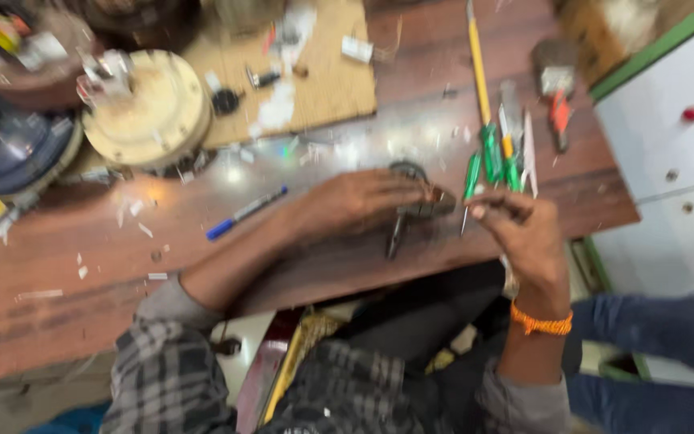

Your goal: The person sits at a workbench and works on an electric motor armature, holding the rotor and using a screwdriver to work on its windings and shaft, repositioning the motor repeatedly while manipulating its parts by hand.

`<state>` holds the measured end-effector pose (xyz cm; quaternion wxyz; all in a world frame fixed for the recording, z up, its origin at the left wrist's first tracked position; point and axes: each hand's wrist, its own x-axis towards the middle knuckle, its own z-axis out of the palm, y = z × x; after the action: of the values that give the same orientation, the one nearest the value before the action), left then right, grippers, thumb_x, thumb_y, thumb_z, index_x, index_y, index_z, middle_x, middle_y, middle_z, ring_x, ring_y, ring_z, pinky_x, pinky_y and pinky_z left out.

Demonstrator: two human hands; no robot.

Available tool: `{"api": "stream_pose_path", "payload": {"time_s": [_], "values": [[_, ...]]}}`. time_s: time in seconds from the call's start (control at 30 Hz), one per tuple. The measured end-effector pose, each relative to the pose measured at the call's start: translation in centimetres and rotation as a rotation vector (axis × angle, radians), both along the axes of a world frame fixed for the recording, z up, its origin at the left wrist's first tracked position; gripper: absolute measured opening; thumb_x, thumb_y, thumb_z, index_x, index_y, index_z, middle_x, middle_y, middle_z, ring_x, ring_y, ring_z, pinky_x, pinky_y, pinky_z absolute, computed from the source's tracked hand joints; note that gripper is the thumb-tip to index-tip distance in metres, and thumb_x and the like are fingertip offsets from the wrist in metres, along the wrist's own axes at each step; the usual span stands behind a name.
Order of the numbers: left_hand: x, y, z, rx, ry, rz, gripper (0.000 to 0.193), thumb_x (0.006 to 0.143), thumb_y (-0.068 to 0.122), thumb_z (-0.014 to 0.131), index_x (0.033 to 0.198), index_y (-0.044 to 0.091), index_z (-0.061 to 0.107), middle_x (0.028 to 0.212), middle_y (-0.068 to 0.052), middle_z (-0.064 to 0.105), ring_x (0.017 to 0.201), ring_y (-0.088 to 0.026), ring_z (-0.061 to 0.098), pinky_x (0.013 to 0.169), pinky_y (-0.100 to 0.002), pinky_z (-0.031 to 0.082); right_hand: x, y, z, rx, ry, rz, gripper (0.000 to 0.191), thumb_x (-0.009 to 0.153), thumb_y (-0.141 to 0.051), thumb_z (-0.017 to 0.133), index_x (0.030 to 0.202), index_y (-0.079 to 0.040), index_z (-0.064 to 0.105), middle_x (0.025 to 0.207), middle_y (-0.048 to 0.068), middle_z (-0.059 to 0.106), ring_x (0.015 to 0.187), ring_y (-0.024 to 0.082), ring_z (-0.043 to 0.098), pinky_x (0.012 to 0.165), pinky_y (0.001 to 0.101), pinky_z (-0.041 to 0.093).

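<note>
— Wooden bench (299,257), white cabinet (668,161) at three o'clock?
— Yes. Left hand (355,201) fingers pressed on dark pliers (415,213) at centre; right hand (524,229) pinching a green screwdriver (471,178); blue pen (244,213) at nine o'clock

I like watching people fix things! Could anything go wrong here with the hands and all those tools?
Maybe. The right hand holds a thin pointed tool close to the left hand, so it might poke a finger. The dark metal part under the left hand lies near the table edge and might slide off.
</note>
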<state>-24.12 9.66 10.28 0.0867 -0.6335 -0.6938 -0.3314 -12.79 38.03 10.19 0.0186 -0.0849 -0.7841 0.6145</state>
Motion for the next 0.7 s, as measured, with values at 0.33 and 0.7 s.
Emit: {"api": "stream_pose_path", "payload": {"time_s": [0.33, 0.7], "values": [[-0.2, -0.5, 0.4, -0.006, -0.074, 0.015, 0.047, 0.092, 0.009, 0.073, 0.138, 0.008, 0.063, 0.136, -0.01, 0.067, 0.121, -0.031, 0.068, 0.102, -0.04, 0.058, 0.1, -2.0, 1.6, -0.105, 0.038, 0.043, 0.013, 0.093, 0.0, 0.072, 0.105, 0.005, 0.075, 0.092, 0.004, 0.07, 0.081, 0.005, 0.06, 0.072, 0.0197, 0.044], [-0.4, -0.7, 0.3, -0.002, -0.12, 0.03, 0.048, 0.09, 0.013, 0.077, 0.136, 0.011, 0.064, 0.135, -0.008, 0.068, 0.118, -0.029, 0.069, 0.097, -0.04, 0.059, 0.9, -2.7, 1.2, -0.025, 0.047, 0.119, 0.012, 0.093, 0.0, 0.072, 0.104, 0.004, 0.074, 0.095, 0.003, 0.075, 0.086, 0.003, 0.065, 0.076, 0.019, 0.05]]}}
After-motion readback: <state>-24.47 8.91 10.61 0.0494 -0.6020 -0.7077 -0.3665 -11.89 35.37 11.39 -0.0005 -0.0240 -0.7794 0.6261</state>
